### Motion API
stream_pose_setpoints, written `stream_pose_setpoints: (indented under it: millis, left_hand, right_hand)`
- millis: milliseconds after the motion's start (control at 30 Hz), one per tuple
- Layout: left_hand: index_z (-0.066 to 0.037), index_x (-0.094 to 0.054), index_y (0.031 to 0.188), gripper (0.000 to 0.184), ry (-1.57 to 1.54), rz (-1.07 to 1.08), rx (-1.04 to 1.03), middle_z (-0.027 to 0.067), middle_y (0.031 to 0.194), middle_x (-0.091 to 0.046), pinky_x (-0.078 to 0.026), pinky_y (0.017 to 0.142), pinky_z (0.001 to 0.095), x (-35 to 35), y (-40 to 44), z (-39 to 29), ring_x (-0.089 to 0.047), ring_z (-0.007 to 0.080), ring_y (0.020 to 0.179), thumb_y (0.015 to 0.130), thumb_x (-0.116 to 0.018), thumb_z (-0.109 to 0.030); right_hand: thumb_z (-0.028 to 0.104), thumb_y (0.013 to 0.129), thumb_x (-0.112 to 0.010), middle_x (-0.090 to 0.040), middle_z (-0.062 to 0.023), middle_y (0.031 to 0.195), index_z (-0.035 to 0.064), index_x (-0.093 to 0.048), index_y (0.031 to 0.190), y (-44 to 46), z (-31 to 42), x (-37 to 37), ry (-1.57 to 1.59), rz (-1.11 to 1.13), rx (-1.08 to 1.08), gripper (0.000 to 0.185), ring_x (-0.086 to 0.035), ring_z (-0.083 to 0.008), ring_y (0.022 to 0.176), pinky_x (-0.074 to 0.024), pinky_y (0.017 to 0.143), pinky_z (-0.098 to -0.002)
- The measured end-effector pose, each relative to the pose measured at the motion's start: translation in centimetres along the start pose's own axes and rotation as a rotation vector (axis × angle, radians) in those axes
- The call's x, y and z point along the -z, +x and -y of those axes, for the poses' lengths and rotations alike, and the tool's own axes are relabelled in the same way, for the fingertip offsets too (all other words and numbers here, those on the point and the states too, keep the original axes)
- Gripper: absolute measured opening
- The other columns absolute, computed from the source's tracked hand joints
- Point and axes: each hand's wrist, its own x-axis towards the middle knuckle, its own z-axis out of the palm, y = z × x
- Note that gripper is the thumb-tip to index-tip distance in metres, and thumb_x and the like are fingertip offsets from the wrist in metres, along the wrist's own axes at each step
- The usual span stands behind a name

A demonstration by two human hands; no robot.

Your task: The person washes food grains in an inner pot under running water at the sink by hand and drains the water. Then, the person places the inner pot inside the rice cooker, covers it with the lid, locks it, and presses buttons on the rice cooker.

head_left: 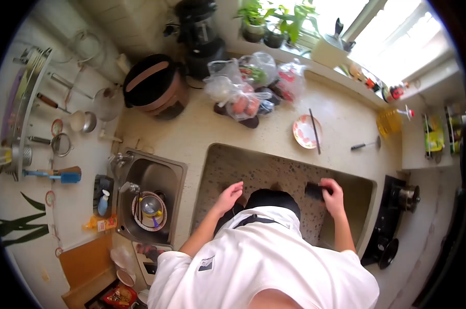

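My left hand (230, 199) hangs beside the body over the speckled floor (253, 164), fingers loosely extended with nothing visible in them. On the other side, my right hand (333, 195) grips a dark flat object (314, 191) by its edge; what it is cannot be made out. Ahead on the counter (191, 133) are plastic bags of produce (243, 103), a patterned bowl (303, 132) with dark chopsticks (314, 129) across it, and a dark-handled utensil (366, 144).
At left, a steel sink (180, 177) holds a basket and a strainer (151, 206). A cooker (161, 92) and a blender (202, 38) stand at the back left. An oil bottle (390, 121) and a stove (379, 226) are at right.
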Motion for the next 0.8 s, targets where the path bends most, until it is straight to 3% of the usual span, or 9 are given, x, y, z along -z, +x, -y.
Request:
stream_pose_setpoints:
  millis: [100, 233, 300, 467, 567, 600, 700, 733, 800]
  left_hand:
    - [-0.008, -0.048, 0.152, 0.054, -0.004, 0.114, -0.197, 0.0099, 0.141, -0.061, -0.047, 0.108, 0.035, -3.5, -0.1, -7.3, -0.059, 0.0188, 0.125, 0.101, -0.065, -0.013]
    - [-0.009, -0.045, 0.154, 0.077, 0.183, 0.226, -0.544, 0.012, 0.143, -0.06, -0.05, 0.106, 0.0376, -10.0, -0.3, -17.3, -0.063, 0.0229, 0.123, 0.086, -0.081, -0.014]
    - [-0.007, -0.047, 0.152, 0.081, 0.116, 0.273, -0.588, 0.0114, 0.141, -0.061, -0.051, 0.104, 0.0343, -14.5, -0.8, -21.2, -0.064, 0.0205, 0.121, 0.081, -0.085, -0.01]
    - [0.001, -0.059, 0.14, 0.074, 0.032, 0.198, -0.602, 0.013, 0.136, -0.064, -0.054, 0.099, 0.0288, -23.5, 0.4, -21.9, -0.065, 0.0152, 0.115, 0.075, -0.093, -0.013]
    - [0.005, -0.057, 0.139, 0.068, -0.308, 0.276, -0.512, 0.0165, 0.136, -0.063, -0.056, 0.101, 0.034, -27.2, 0.8, -21.9, -0.068, 0.0189, 0.112, 0.079, -0.088, -0.005]
    - [0.006, -0.053, 0.142, 0.07, -0.39, 0.325, -0.515, 0.0182, 0.136, -0.063, -0.054, 0.103, 0.0363, -28.2, 1.4, -22.0, -0.067, 0.0218, 0.117, 0.085, -0.086, -0.017]
    - [0.007, -0.048, 0.147, 0.087, -0.679, 0.483, -0.406, 0.0165, 0.134, -0.064, -0.051, 0.107, 0.0417, -32.4, 1.5, -23.2, -0.065, 0.0253, 0.121, 0.085, -0.085, -0.042]
    - [0.002, -0.044, 0.15, 0.085, -0.653, 0.532, -0.431, 0.0155, 0.136, -0.062, -0.051, 0.108, 0.0445, -33.5, 2.0, -23.0, -0.063, 0.0286, 0.124, 0.09, -0.078, -0.047]
    - [-0.002, -0.046, 0.148, 0.08, -0.747, 0.583, -0.377, 0.0139, 0.136, -0.06, -0.051, 0.108, 0.0433, -35.8, 1.7, -23.6, -0.063, 0.028, 0.124, 0.09, -0.078, -0.046]
  right_hand:
    - [-0.005, 0.09, -0.056, -0.071, -0.0089, 0.104, 0.0022, -0.069, 0.115, 1.9, 4.0, 1.6, 0.317, 0.047, 0.013, 0.029, -0.069, -0.015, 0.08, -0.0572, 0.053, -0.0265]
    - [0.006, 0.093, -0.058, -0.071, -0.0075, 0.1, 0.0028, -0.07, 0.115, 2.7, 7.8, 3.1, 0.643, 0.254, -0.034, 0.025, -0.069, -0.0138, 0.074, -0.0574, 0.05, -0.0273]
    - [0.013, 0.095, -0.056, -0.073, -0.0121, 0.103, -0.0017, -0.068, 0.113, 2.7, 8.3, 4.0, 0.768, 0.326, -0.018, 0.026, -0.073, -0.0163, 0.076, -0.0557, 0.045, -0.0245]
    - [0.048, 0.099, -0.054, -0.071, -0.0106, 0.105, 0.0007, -0.066, 0.123, 2.9, 8.8, 8.9, 0.847, 0.423, -0.099, 0.054, -0.072, -0.0208, 0.091, -0.059, 0.058, -0.0348]
    - [0.07, 0.095, -0.048, -0.069, -0.0129, 0.115, 0.001, -0.062, 0.133, 3.1, 6.6, 11.9, 1.174, 0.503, 0.122, 0.079, -0.071, -0.0243, 0.097, -0.0589, 0.061, -0.0395]
    - [0.067, 0.092, -0.059, -0.063, -0.0139, 0.129, 0.001, -0.057, 0.141, 3.6, 5.8, 13.1, 1.248, 0.672, 0.276, 0.082, -0.066, -0.0271, 0.113, -0.059, 0.08, -0.0419]
    - [0.047, 0.086, -0.078, -0.057, -0.0153, 0.138, -0.0012, -0.056, 0.141, 3.7, 6.0, 13.8, 0.65, 0.324, 0.838, 0.077, -0.056, -0.0281, 0.13, -0.0497, 0.103, -0.0462]
    - [0.022, 0.077, -0.088, -0.053, -0.0175, 0.144, -0.0002, -0.058, 0.138, 3.3, 6.1, 14.7, 0.527, 0.274, 0.827, 0.072, -0.046, -0.032, 0.14, -0.0368, 0.115, -0.0494]
    - [0.014, 0.076, -0.087, -0.052, -0.0191, 0.144, 0.0015, -0.06, 0.135, 3.6, 6.7, 15.0, 0.427, 0.106, 0.988, 0.066, -0.047, -0.0362, 0.139, -0.0381, 0.115, -0.05]
